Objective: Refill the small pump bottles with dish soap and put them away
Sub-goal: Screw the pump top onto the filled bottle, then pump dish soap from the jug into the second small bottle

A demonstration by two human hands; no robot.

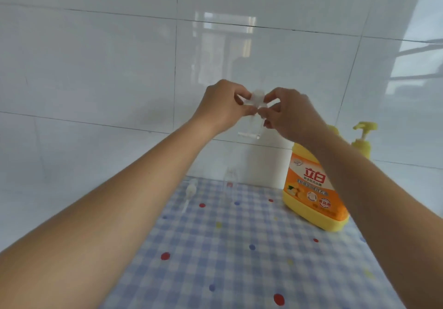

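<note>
hands: left hand and right hand are raised together, fingertips of both pinching the white pump top of a small clear bottle.
bottle: held upright in the air, well above the cloth. it looks empty, though clear plastic against white makes that hard to tell.
step: probably unscrewing the pump top, judging by the two-handed pinch at the neck.
doing it well: one hand would do better lower down, steadying the body while the other turns the collar. the tube should then lift out straight, so any drips land on the cloth.
surface: blue checked cloth with coloured dots. a second bottle, also clear, stands near the far edge, with a loose pump lying just left of it. the yellow-and-orange soap jug stands at right.
room: glossy white tiles rise behind, mirroring window light.
</note>
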